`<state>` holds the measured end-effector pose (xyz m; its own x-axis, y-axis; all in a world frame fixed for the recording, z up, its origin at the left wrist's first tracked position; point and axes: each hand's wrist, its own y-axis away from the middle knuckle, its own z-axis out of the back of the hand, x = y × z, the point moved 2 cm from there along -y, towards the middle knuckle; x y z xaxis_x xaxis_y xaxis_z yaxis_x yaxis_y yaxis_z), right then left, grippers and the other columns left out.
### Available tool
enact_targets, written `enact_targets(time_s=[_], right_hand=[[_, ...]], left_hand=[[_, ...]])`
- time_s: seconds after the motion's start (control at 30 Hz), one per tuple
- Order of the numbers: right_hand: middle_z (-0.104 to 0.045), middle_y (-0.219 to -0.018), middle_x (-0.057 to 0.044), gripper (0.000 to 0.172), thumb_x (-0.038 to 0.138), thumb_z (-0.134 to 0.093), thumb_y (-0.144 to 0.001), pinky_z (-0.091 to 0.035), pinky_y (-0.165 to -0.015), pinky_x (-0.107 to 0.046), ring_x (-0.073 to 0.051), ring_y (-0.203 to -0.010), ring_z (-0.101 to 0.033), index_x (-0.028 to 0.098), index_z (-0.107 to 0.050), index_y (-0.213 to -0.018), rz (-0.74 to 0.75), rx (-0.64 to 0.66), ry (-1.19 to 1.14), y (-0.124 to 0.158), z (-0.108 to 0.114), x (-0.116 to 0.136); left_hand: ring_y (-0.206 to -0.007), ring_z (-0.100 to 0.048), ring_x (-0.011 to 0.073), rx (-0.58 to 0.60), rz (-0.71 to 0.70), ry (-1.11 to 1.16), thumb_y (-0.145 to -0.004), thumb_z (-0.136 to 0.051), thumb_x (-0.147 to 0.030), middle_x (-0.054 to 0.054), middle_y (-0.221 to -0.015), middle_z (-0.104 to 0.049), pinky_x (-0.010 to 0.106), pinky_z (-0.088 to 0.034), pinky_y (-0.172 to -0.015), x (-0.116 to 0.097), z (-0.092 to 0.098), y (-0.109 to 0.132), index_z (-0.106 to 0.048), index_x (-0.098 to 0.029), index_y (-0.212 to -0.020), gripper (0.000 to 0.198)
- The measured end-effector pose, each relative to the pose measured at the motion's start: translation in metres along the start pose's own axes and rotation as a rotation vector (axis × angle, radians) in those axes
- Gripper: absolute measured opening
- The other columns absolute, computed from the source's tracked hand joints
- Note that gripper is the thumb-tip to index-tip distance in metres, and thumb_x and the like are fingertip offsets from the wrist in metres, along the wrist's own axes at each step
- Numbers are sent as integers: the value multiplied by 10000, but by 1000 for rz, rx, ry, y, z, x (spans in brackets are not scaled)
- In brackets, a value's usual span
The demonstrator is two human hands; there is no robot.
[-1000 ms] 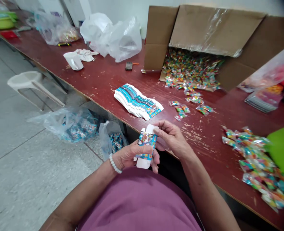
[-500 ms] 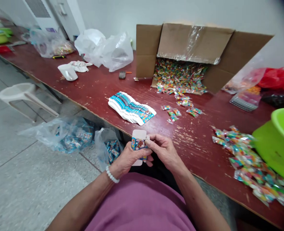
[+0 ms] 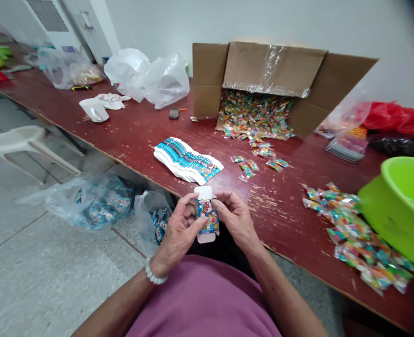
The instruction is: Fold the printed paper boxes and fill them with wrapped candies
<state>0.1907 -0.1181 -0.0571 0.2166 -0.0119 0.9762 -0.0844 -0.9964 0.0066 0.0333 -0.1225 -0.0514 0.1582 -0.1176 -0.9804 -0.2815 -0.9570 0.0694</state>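
A long, dark red table [image 3: 133, 135] with a chipped, worn top runs across a pale room above a speckled grey floor. At its far side stands an open cardboard box [image 3: 275, 70], flaps up and lined with clear plastic, with a heap of small, shiny, multicoloured packets [image 3: 256, 110] spilling from it. More packets [image 3: 350, 234] lie in a loose drift at the right, beside a lime green plastic basin [image 3: 399, 210]. Nearer the seated person, a fanned stack of flat, blue-printed cartons [image 3: 187, 160] lies on the table.

Just past the table's near edge, both hands hold a small printed carton [image 3: 206, 216] upright above the person's lap. It is opened into a box shape, with smooth white flaps standing out at top and bottom. The left hand [image 3: 178, 229], with a white bead bracelet [image 3: 153, 276] at its wrist, presses its curved fingers and thumb against the carton's left side. The right hand [image 3: 236, 220], fingers bent and nearly closed, pinches its right side.
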Motion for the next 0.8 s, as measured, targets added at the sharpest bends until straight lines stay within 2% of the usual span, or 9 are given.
enact_targets(time_s=[0.07, 0.17, 0.23, 0.33, 0.43, 0.5, 0.57, 0.67, 0.8], right_hand=[[-658, -778, 20, 247, 422, -750, -818, -457, -638, -236, -113, -670, -574, 199, -659, -871, -6, 27, 11, -2, 3, 0], [-633, -673, 31, 300, 439, -800, -758, -446, -611, -236, -101, -602, -545, 182, -647, -734, -91, 73, -18, -6, 8, -1], [-660, -700, 32, 309, 410, -854, -690, -470, -637, -244, -108, -620, -579, 190, -657, -778, -145, 97, -80, -9, 10, -1], [-697, -776, 31, 390, 357, -886, -653, -505, -704, -265, -127, -689, -637, 223, -683, -958, -168, 164, -114, -12, 10, -1], [-720, -789, -4, 281, 389, -851, -707, -512, -721, -284, -143, -711, -649, 198, -713, -860, -126, 218, -17, -13, 8, -2], [-727, -792, -17, 262, 415, -833, -725, -511, -698, -289, -154, -707, -646, 194, -703, -779, -76, 177, 28, -12, 8, -3], [-722, -797, -15, 243, 424, -808, -751, -508, -679, -289, -161, -710, -643, 207, -708, -793, 1, 118, 77, -9, 8, -4], [-718, -841, -30, 199, 415, -733, -836, -501, -717, -292, -170, -765, -649, 216, -736, -837, 151, 125, 297, -6, 5, -1], [-686, -707, -15, 269, 425, -618, -921, -497, -672, -277, -153, -664, -638, 194, -708, -817, 106, 201, 404, -5, 3, 3]], left_hand=[[-813, -698, 160, 33, 33, -19, -841, -734, -312, 41, -1020, -728, 276, -581, -733, -1, 2, -1, -491, -224, -1276, 505], [-786, -670, 148, 67, 94, -21, -861, -710, -359, 20, -933, -719, 247, -561, -694, -2, 6, -5, -580, -202, -1153, 356], [-759, -641, 131, 63, 98, -60, -875, -692, -382, 6, -887, -702, 219, -534, -664, -3, 10, -8, -624, -195, -1066, 276], [-781, -621, 116, 60, 57, -115, -867, -707, -372, 3, -892, -691, 197, -508, -691, -2, 13, -12, -647, -186, -988, 229], [-732, -623, 107, 15, 52, -23, -816, -769, -343, -27, -821, -676, 196, -508, -675, -1, 14, -13, -572, -218, -1060, 337], [-679, -638, 114, -3, 139, 89, -798, -788, -365, -45, -783, -663, 208, -519, -641, 0, 12, -12, -501, -250, -1143, 463], [-661, -681, 153, 79, 312, 193, -826, -732, -482, -2, -830, -685, 252, -544, -612, 3, 9, -10, -496, -235, -1179, 492], [-556, -682, 191, 192, 536, 297, -877, -544, -662, 75, -846, -700, 303, -551, -516, 9, 3, -6, -577, -163, -1073, 537], [-453, -615, 152, 95, 546, 279, -917, -464, -659, 47, -740, -673, 274, -519, -431, 16, 2, -6, -613, -157, -991, 528]])
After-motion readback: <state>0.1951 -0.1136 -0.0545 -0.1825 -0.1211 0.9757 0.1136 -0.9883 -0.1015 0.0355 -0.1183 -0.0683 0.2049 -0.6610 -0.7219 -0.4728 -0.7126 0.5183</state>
